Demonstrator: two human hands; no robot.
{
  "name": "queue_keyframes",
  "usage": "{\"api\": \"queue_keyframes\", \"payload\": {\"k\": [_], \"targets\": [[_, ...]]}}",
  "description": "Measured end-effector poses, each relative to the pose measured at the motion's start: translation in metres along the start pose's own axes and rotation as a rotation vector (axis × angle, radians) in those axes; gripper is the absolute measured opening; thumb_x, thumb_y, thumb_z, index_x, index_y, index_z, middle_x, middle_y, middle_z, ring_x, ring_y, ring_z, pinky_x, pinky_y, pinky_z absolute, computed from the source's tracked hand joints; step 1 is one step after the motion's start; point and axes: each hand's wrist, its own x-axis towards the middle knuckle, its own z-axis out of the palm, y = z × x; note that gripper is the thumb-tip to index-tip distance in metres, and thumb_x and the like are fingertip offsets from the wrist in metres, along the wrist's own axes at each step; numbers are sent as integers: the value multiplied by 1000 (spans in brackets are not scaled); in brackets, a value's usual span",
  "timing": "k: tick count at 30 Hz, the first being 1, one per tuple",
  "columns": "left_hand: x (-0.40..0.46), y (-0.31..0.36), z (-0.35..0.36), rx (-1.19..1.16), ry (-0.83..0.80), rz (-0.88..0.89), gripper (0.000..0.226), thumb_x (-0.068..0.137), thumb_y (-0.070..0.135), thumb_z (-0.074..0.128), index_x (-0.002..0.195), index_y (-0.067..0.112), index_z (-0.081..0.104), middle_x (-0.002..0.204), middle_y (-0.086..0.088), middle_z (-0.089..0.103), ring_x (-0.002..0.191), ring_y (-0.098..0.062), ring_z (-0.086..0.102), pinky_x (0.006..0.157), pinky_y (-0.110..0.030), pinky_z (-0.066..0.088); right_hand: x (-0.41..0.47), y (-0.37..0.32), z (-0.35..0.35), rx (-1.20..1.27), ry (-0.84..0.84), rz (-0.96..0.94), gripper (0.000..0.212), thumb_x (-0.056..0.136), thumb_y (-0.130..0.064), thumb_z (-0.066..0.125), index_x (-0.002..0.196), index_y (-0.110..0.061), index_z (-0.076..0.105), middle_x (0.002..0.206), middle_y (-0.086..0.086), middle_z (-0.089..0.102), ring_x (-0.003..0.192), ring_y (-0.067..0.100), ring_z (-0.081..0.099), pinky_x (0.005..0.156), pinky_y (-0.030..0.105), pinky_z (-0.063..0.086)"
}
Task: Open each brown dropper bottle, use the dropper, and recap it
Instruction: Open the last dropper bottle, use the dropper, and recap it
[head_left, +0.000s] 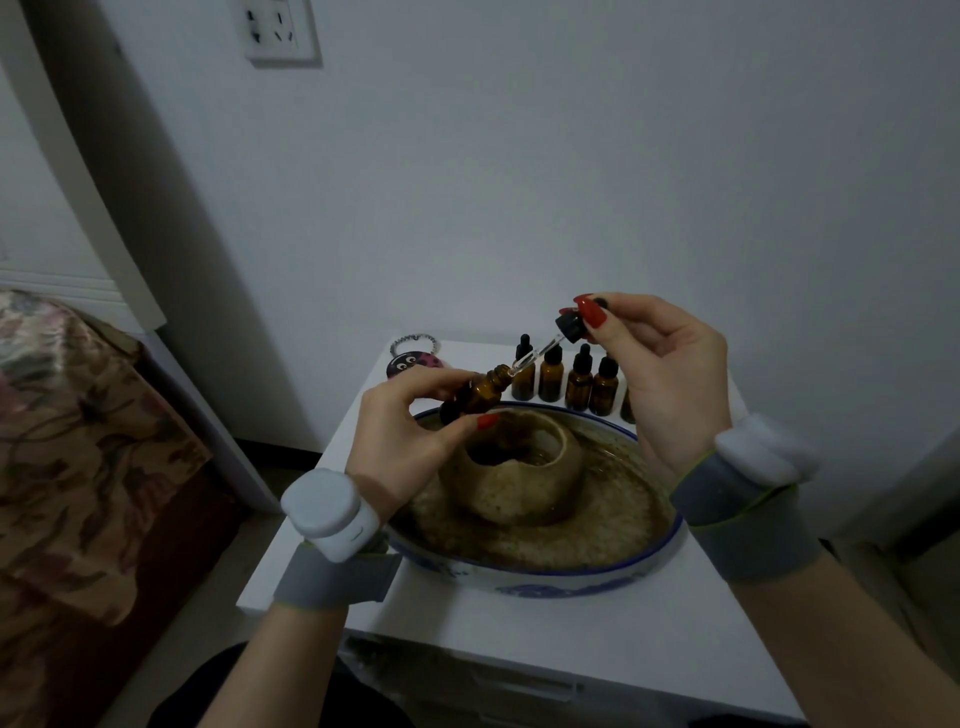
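Left hand grips tilted open bottle; right hand pinches dropper, tip just beside its mouth.

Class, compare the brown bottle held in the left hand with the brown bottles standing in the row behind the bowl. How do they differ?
The held bottle is tilted; the row bottles stand upright. The held bottle is uncapped, its dropper pinched by the right hand; the row bottles are capped. All are brown glass.

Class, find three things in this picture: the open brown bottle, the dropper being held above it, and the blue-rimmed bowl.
Open brown bottle (480, 391): head view, on its glass body.
Dropper (569, 326): head view, on its black cap.
Blue-rimmed bowl (561, 581): head view, on its near outer wall.
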Motion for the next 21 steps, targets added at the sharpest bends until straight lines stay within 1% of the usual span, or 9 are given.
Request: {"api": "queue_keyframes", "payload": {"k": [4, 8, 13, 15, 18, 19, 21], "targets": [[0, 2, -1, 5, -16, -2, 38, 71, 26, 82, 98, 46, 64, 96, 20, 68, 89, 0, 61, 82, -3, 40, 0, 2, 1, -4, -1, -19, 10, 83, -13, 71, 92, -16, 73, 91, -1, 76, 89, 13, 71, 78, 17, 53], [-2, 5, -1, -13, -31, -13, 37, 71, 25, 82, 99, 43, 66, 95, 19, 69, 90, 1, 60, 83, -4, 41, -1, 3, 2, -1, -15, -14, 9, 83, -11, 71, 90, -17, 73, 88, -3, 76, 87, 13, 71, 78, 17, 53], [-2, 10, 0, -35, -54, -12, 34, 71, 26, 80, 101, 37, 67, 95, 16, 69, 90, 2, 60, 83, -5, 42, -5, 8, 6, -22, -60, -15, 9, 83, -10, 71, 89, -16, 73, 86, -1, 76, 84, 16, 71, 73, 20, 56], [-2, 11, 1, -39, -56, -15, 34, 71, 25, 80, 102, 33, 69, 96, 13, 70, 90, 2, 60, 84, -5, 42, -7, 10, 8, -37, -88, -17, 10, 83, -9, 71, 90, -16, 73, 85, -2, 76, 82, 14, 71, 71, 18, 54], [-2, 13, 1, -41, -56, -24, 33, 72, 24, 80, 102, 30, 70, 95, 11, 70, 90, 0, 61, 84, -6, 43, -9, 12, 10, -37, -141, -26, 11, 83, -7, 71, 88, -16, 73, 79, -4, 75, 71, 11, 67, 64, 13, 52], [-2, 14, 1, -46, -59, -26, 33, 71, 24, 80, 102, 30, 70, 95, 10, 70, 90, -1, 61, 85, -7, 43, -10, 13, 12, -40, -153, -30, 12, 83, -6, 71, 88, -17, 73, 78, -4, 74, 70, 10, 66, 62, 13, 51], [-2, 15, 1, -58, -68, -26, 34, 71, 31, 78, 103, 28, 70, 95, 8, 71, 90, -2, 61, 86, -9, 44, -11, 14, 13, -53, -172, -35, 13, 83, -6, 71, 88, -18, 73, 81, -3, 74, 73, 9, 67, 63, 12, 51]]}}
